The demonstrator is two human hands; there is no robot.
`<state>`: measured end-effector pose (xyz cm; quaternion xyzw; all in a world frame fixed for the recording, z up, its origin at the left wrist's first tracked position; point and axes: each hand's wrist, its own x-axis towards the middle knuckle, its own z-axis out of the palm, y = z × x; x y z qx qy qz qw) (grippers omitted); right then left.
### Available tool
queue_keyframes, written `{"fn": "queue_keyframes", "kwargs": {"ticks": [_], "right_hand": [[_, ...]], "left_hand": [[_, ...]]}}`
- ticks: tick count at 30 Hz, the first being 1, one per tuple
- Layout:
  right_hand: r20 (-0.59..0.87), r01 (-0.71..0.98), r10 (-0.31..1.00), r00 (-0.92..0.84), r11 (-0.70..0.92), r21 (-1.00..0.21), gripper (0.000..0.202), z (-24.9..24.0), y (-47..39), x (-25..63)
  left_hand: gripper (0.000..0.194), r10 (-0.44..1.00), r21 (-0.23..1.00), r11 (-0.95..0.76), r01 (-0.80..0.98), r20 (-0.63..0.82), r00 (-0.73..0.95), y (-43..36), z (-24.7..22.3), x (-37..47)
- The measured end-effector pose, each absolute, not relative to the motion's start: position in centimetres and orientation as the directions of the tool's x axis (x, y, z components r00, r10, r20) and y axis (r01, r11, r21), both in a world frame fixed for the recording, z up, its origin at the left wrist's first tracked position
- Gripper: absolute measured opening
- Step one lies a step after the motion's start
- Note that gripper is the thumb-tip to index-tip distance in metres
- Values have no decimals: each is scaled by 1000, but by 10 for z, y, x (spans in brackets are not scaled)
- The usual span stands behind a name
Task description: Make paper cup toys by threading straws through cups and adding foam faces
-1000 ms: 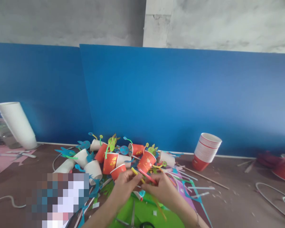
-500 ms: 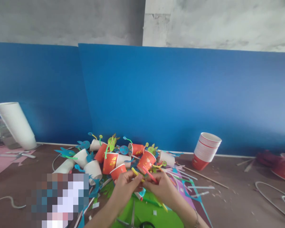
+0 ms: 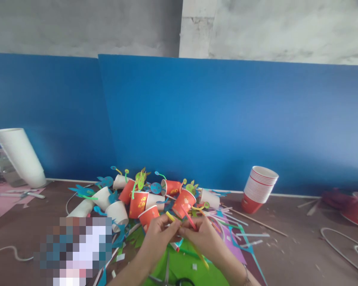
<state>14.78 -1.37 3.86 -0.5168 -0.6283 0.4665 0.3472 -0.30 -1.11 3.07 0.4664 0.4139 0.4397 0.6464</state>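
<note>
Both hands meet low in the middle, fingertips close together. A yellow straw [image 3: 170, 216] shows at my left hand [image 3: 161, 234], which is closed around it. My right hand [image 3: 201, 234] pinches a red-pink straw [image 3: 189, 218] that points up to the left. More yellow straw comes out below my right hand; whether it is the same piece is hidden. Beneath the hands lie green paper [image 3: 181, 266] and scissors [image 3: 167, 274]. Just beyond is a pile of red cups [image 3: 139, 204] and white cups [image 3: 117, 214] with paper cutouts and straws attached.
Stacked white cups [image 3: 20, 159] lean at the far left near scissors [image 3: 24, 194] on pink paper. A stack of red-and-white cups [image 3: 259, 188] stands right. Loose straws [image 3: 253, 235], a thin stick [image 3: 256, 221] and a white cable [image 3: 340, 246] lie rightward. A blue panel [image 3: 197, 119] rises behind.
The red-pink straw has tilted slightly more upright at my right hand. The fingertips of both hands have shifted a little; the cups have stayed in place.
</note>
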Motion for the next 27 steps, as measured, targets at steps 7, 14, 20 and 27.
{"fn": "queue_keyframes", "kwargs": {"ticks": [7,14,20,27], "right_hand": [[-75,371,972,-223,13,-929,27,36,-9,153],[-65,441,976,-208,34,-897,34,42,-12,155],[-62,440,974,-218,41,-897,42,41,-12,155],[-67,403,969,-236,35,-915,38,44,-14,153]], "left_hand": [[47,962,960,154,-232,-93,255,-8,29,-5],[47,960,963,186,-195,-136,245,-6,28,-8],[48,958,956,212,-203,-162,236,-8,30,-6],[48,944,961,193,-200,-126,305,-7,18,-6]]}}
